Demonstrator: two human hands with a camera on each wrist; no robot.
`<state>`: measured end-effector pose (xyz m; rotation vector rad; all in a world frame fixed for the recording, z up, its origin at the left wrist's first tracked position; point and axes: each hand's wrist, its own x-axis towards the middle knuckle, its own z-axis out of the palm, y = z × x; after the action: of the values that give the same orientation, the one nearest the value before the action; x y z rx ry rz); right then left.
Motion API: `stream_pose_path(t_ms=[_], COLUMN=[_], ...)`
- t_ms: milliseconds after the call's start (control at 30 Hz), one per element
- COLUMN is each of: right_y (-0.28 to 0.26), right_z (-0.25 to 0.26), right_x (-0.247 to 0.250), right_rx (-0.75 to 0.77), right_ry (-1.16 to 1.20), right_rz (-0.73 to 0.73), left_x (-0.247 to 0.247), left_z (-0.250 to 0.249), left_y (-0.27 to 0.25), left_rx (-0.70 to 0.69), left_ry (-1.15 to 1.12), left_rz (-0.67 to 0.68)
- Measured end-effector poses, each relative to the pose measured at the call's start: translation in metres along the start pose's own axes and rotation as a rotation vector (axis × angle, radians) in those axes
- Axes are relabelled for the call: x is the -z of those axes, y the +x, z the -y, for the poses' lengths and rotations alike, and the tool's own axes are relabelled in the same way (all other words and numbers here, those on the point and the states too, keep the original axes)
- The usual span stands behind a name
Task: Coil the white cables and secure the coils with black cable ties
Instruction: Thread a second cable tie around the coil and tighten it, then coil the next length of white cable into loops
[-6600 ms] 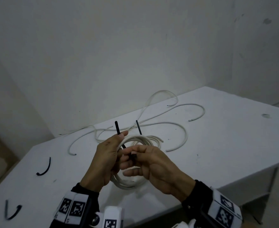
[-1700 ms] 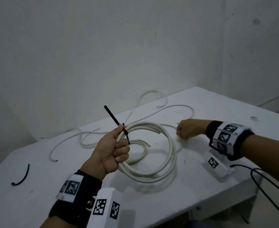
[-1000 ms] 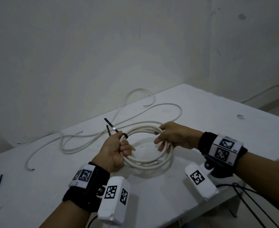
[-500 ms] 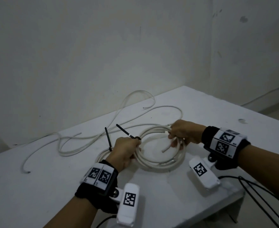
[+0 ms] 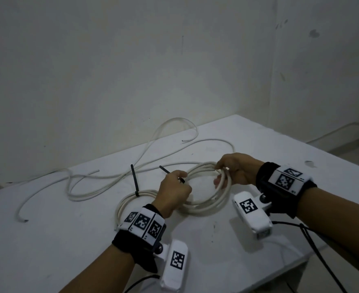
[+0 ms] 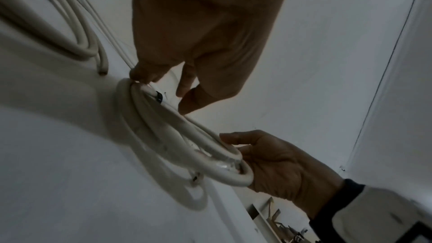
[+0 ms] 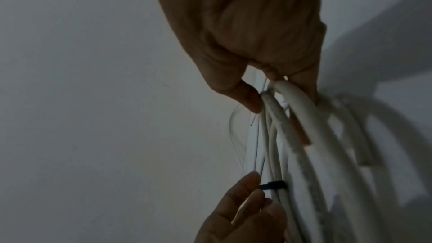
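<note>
A white cable coil (image 5: 208, 205) lies low over the white table (image 5: 64, 240), held between both hands. My left hand (image 5: 181, 182) pinches its left side right at a black cable tie (image 5: 182, 179), whose tail (image 5: 164, 169) sticks up to the left. In the right wrist view that tie (image 7: 273, 185) wraps the strands beside the left hand's fingers (image 7: 247, 200). My right hand (image 5: 219, 174) grips the coil's far right side, fingers curled round the strands (image 7: 287, 99). A second coil (image 5: 124, 203), bound with its own black tie (image 5: 135, 182), lies just left of it.
Loose white cables (image 5: 102, 178) sprawl across the back of the table, one loop (image 5: 174, 121) rising against the wall. The table's front right edge (image 5: 297, 265) runs close below my right wrist. A dark cord (image 5: 313, 246) hangs from that wrist.
The right hand came back from the loose cable and took the coil's right side. Both hands brought the coil down to the table beside the tied coil; the stray end inside it no longer shows.
</note>
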<state>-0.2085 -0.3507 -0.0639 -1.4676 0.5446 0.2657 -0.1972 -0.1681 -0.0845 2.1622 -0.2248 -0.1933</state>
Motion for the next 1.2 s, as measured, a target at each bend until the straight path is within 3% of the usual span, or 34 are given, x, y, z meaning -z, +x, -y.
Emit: stream_pose_path(t_ms=[267, 467, 700, 967, 1200], right_y=[-0.001, -0.002, -0.012, -0.008, 0.028], right_z=[-0.001, -0.006, 0.0, 0.03, 0.058], right_x=[0.0, 0.01, 0.009, -0.05, -0.136], right_rx=[0.097, 0.313, 0.496, 0.695, 0.766], right_ry=[-0.112, -0.85, -0.87, -1.153, -1.245], right_rz=[0.015, -0.271, -0.339, -0.143, 0.01], left_x=[0.002, 0.005, 0.017, 0.09, 0.163], left_z=[0.007, 0.008, 0.004, 0.02, 0.068], left_y=[-0.003, -0.003, -0.005, -0.002, 0.021], left_rx=[-0.075, -0.097, -0.108, -0.196, -0.071], left_ry=[0.343, 0.422, 0.258, 0.307, 0.536], left_rz=[0.125, 0.177, 0.015, -0.254, -0.253])
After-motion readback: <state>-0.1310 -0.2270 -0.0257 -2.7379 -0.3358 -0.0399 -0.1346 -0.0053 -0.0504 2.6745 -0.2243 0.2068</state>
